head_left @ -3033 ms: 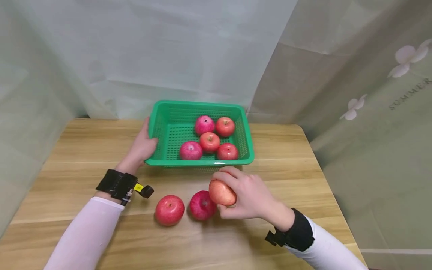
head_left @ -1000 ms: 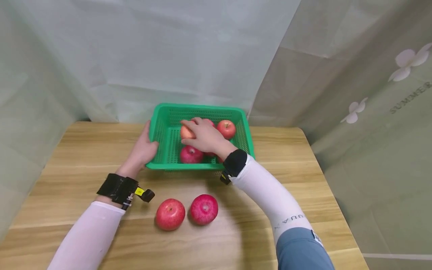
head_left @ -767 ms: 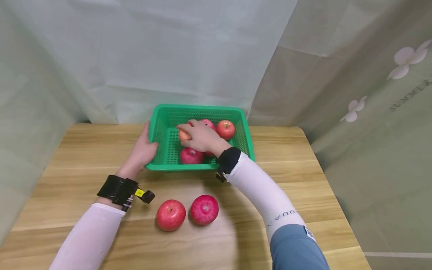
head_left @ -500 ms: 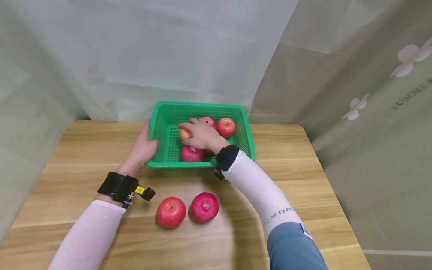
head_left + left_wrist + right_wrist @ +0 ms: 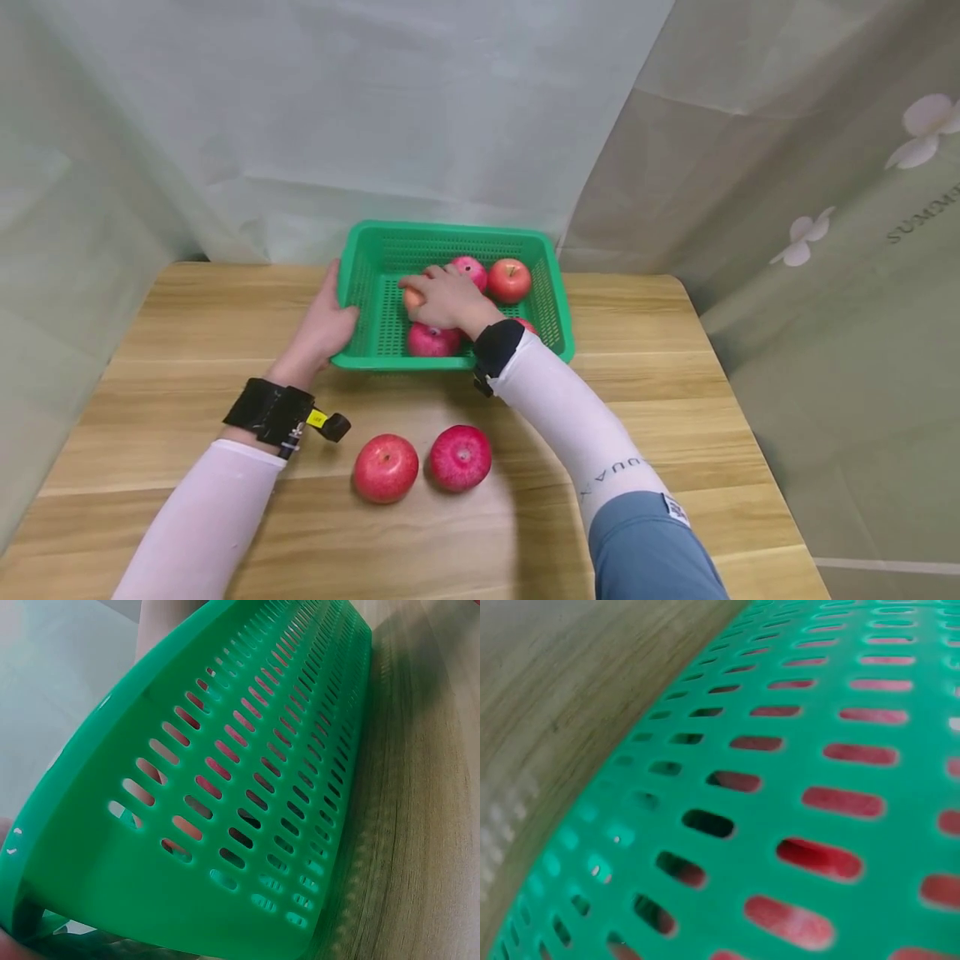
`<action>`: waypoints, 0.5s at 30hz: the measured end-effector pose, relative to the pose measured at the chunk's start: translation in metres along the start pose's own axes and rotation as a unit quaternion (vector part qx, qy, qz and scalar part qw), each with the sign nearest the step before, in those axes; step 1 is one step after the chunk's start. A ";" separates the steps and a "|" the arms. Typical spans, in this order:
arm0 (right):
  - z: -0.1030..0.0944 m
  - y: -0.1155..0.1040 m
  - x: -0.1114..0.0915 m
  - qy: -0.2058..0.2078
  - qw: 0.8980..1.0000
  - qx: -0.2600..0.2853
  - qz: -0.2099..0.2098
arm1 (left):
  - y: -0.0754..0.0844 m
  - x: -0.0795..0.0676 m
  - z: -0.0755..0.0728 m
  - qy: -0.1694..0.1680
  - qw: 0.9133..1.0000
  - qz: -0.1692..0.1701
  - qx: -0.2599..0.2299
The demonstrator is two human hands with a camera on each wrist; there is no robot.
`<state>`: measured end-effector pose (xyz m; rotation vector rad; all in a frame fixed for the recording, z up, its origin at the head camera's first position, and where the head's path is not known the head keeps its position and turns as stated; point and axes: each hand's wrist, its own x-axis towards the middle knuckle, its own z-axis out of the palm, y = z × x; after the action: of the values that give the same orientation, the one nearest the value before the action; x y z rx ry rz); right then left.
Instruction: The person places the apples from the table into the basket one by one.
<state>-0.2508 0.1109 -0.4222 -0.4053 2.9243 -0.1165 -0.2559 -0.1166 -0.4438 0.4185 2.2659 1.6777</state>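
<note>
A green slotted plastic basket point(image 5: 397, 364) stands at the back of the table. My left hand point(image 5: 326, 321) grips its left side, thumb over the rim. Inside the basket, my right hand point(image 5: 450, 300) is curled over a pale red apple point(image 5: 412, 298), mostly hidden by the fingers. Around that hand lie other apples: a crimson apple point(image 5: 432, 340) in front, a dark pink apple point(image 5: 469, 270) behind, and a red apple point(image 5: 510, 280) at the back right. Slots in the basket wall point(image 5: 150, 862) fill the left wrist view; red shows through the slotted wall point(image 5: 772, 817) in the right wrist view.
Two apples sit on the wooden table point(image 5: 645, 392) in front of the basket: a red apple point(image 5: 386, 468) and, to its right, a crimson apple point(image 5: 461, 458). A pale curtain point(image 5: 420, 108) hangs right behind the basket, and another patterned curtain point(image 5: 847, 350) borders the right side.
My right hand has carried the pale red apple from above the table, in front of the basket, to the basket's middle, then stayed there. My left hand has kept its grip on the basket.
</note>
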 end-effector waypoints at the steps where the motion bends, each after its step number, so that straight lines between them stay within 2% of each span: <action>1: 0.000 -0.001 0.000 -0.003 1.000 -0.003 0.005 | 0.000 0.000 0.000 0.001 1.000 -0.001 0.001; 7: -0.003 -0.006 -0.002 -0.008 1.000 -0.025 0.013 | 0.001 -0.001 0.000 0.007 1.000 0.000 0.002; 15: -0.003 -0.008 -0.004 -0.025 1.000 -0.015 0.009 | 0.001 -0.004 -0.001 0.003 1.000 -0.003 -0.001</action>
<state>-0.2451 0.1047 -0.4176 -0.3807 2.8824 -0.0595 -0.2527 -0.1184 -0.4429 0.4055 2.2670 1.6818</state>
